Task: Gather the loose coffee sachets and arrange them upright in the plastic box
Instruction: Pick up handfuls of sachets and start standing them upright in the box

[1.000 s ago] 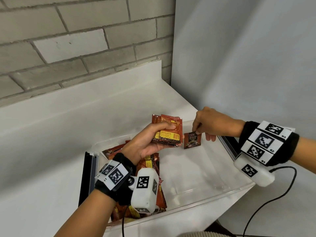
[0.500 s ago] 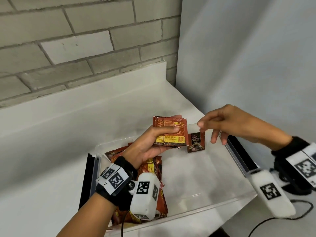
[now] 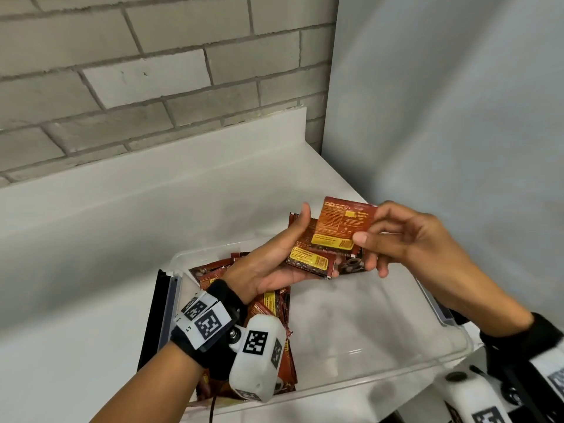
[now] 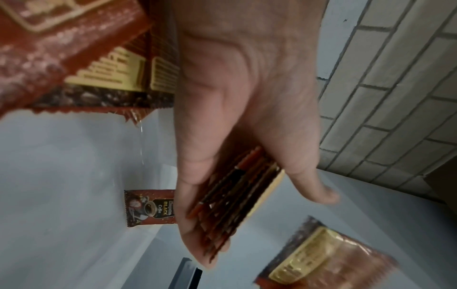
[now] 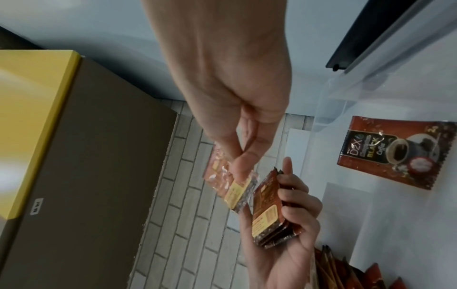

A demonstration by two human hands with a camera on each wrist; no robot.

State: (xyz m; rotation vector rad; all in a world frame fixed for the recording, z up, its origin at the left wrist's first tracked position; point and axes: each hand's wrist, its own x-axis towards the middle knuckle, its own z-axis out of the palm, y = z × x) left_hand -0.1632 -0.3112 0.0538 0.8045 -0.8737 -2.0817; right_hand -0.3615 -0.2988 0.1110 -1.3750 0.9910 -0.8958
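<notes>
My left hand (image 3: 293, 239) grips a stack of red coffee sachets (image 3: 309, 259) above the clear plastic box (image 3: 366, 384); the stack's edges (image 4: 235, 201) show between thumb and fingers. Just above that stack, my right hand (image 3: 370, 227) pinches a single red sachet (image 3: 345, 224) by its right edge, thumb and forefinger closed on it (image 5: 235, 185). A small black coffee sachet (image 3: 351, 265) stands against the box's far wall (image 5: 385, 152). More red sachets (image 3: 274, 306) lie packed in the left end of the box, partly hidden by my left wrist.
The box sits on a white counter (image 3: 91, 270) in a corner, with a brick wall (image 3: 152, 71) behind and a grey panel (image 3: 442, 117) to the right. Black clips (image 3: 152, 315) flank the box's ends. A brown and yellow carton (image 5: 74, 136) shows in the right wrist view.
My right hand let go of the black coffee sachet, which stays standing at the far wall. It now pinches a red sachet above the left hand's stack.
</notes>
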